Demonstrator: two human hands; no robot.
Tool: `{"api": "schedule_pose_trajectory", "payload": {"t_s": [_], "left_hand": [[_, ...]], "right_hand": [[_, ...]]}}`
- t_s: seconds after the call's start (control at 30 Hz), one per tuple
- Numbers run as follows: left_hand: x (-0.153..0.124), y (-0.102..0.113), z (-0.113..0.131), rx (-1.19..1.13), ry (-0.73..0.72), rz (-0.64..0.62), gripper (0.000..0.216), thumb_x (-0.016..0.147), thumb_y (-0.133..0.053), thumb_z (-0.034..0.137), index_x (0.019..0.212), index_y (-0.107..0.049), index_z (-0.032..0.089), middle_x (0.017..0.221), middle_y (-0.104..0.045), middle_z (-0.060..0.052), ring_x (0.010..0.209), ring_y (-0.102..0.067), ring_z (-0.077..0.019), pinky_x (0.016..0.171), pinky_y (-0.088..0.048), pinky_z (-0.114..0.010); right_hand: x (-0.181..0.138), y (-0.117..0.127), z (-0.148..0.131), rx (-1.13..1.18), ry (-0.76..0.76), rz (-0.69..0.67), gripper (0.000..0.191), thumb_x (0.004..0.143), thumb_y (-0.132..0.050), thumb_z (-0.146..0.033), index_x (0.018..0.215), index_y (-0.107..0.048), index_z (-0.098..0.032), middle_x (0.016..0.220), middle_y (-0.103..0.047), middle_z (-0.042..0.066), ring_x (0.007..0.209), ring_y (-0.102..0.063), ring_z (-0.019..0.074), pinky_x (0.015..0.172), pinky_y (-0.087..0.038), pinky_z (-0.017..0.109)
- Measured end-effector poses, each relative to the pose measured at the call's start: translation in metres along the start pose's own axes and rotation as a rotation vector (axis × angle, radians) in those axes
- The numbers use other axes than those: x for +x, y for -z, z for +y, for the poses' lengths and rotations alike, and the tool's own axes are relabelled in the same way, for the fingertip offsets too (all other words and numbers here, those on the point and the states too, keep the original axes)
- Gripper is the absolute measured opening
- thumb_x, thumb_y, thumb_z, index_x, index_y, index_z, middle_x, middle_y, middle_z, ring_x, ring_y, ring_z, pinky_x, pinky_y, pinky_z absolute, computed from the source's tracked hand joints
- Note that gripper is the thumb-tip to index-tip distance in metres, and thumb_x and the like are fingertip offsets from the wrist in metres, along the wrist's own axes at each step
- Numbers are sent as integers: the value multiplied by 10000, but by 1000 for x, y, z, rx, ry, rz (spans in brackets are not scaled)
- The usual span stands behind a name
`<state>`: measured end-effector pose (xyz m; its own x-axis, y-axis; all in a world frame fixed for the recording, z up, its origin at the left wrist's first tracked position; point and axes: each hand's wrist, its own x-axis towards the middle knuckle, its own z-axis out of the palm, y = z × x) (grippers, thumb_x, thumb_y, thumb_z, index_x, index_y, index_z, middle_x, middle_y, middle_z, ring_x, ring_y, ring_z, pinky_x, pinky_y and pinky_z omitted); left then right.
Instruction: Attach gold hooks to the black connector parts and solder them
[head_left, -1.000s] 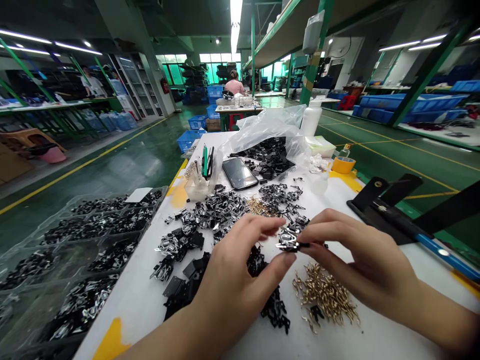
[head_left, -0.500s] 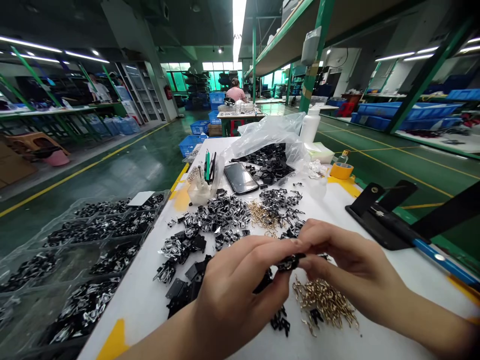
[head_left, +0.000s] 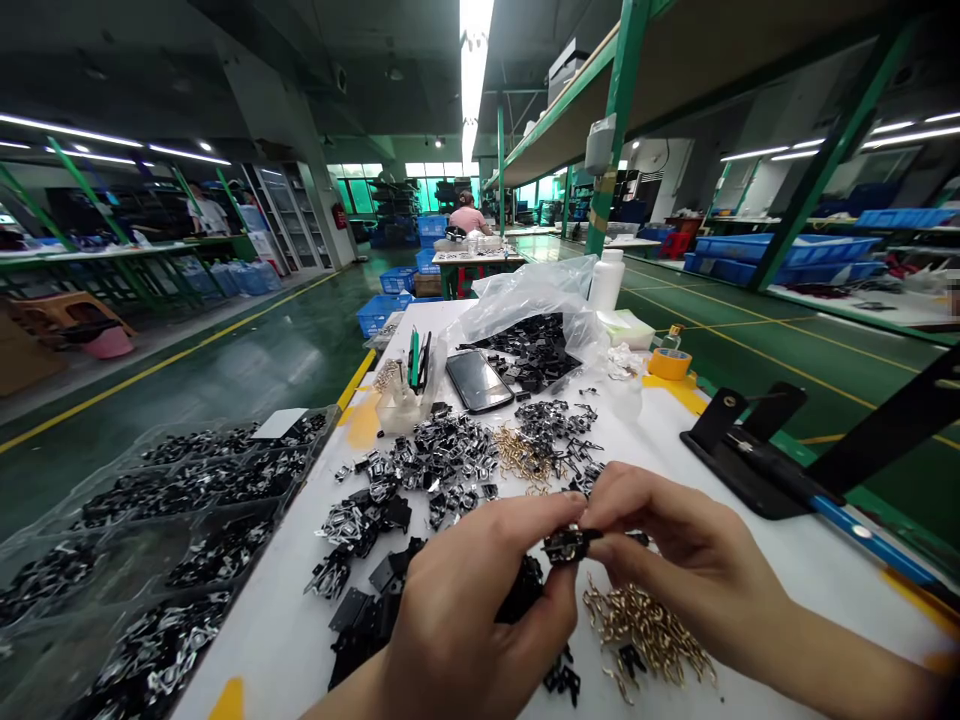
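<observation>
A small black part with metal bits on it is pinched between the thumb and index finger of my left hand. My right hand has its thumb and fingertips closed on the right end of the same part. Fingers hide some of it. Under my right hand lies a heap of small brass-coloured hooks. Small black pieces lie partly behind my left hand, and flat black plates are to its left. Beyond my hands are silvery black metal clips and a second brass heap.
A phone lies before a clear plastic bag of black pieces. To the right stands a black bracket with a blue handle. A divided clear tray is at the left. Farther off, a person sits at another table.
The view has tipped up slightly, so the table sits lower in it. My left index finger has lifted, showing more of the black part; both hands still hold it.
</observation>
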<state>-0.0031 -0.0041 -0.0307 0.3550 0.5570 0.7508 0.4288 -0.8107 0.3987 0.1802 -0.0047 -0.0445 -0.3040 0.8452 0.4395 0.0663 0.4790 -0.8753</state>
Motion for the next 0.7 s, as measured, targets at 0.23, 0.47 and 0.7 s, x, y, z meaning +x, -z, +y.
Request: {"api": "schedule_pose_trajectory", "payload": {"t_s": [0.23, 0.47, 0.7], "left_hand": [[4, 2, 0, -44, -66, 2, 377, 703, -587, -11, 1002, -583, 219, 853, -739, -10, 766, -700, -134, 731, -559, -201], [5, 4, -1, -128, -98, 7, 312, 696, -573, -28, 907, -593, 202, 807, -715, -19, 757, -689, -126, 715, -557, -192], [8, 4, -4, -67, -46, -20, 272, 758, -542, 5, 912, -581, 226, 828, -693, -22, 781, -672, -163, 727, -561, -284]], "right_hand": [[-1, -1, 1, -53, 17, 12, 23, 866, -574, -201, 873, -581, -222, 774, -539, 2, 677, -534, 109, 523, -469, 200], [-1, -4, 4, -64, 77, 26, 16, 866, -574, -206, 874, -579, -218, 760, -534, 1, 645, -529, 109, 501, -458, 209], [18, 18, -11, -270, 74, -22, 169, 871, -566, -277, 1019, -531, -202, 879, -586, 24, 747, -577, 123, 648, -513, 268]]}}
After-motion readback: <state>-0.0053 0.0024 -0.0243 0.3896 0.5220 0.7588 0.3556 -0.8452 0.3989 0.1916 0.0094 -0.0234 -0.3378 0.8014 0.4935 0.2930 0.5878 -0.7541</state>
